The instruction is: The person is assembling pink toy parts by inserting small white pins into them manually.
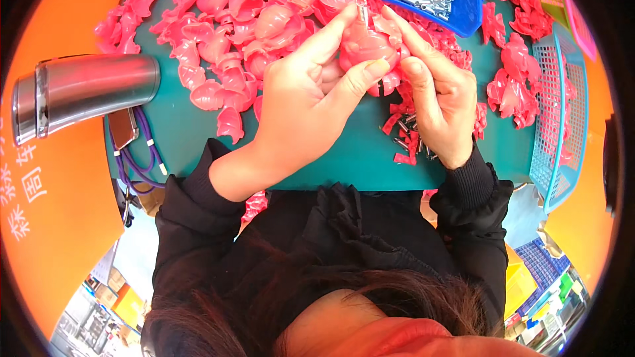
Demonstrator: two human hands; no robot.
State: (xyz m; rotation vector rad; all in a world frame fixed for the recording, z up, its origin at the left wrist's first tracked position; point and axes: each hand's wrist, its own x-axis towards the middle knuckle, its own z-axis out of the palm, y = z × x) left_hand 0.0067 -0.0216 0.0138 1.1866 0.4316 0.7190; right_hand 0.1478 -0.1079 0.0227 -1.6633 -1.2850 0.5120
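Note:
Between both hands, over the near middle of the table, is a rounded pink-red plastic part (pixel 368 47). A small silvery metal piece (pixel 362 13), spring-like in look, stands up at its top. My left hand (pixel 307 79) is closed on the part from the left, its thumb across the front and its index fingertip beside the metal piece. From the right, my right hand (pixel 440 86) pinches the same part, with the index finger reaching toward the top and the thumb at the side. My fingers hide some of the part.
Loose pink-red plastic shells (pixel 264 26) heap across the far and left table. A blue bin (pixel 471 10) holds small metal pieces. Smaller red and metal bits (pixel 410 133) lie below my right hand. A steel tumbler (pixel 99 89) lies left, near a purple cord (pixel 142 149). A light-blue basket (pixel 552 112) stands right.

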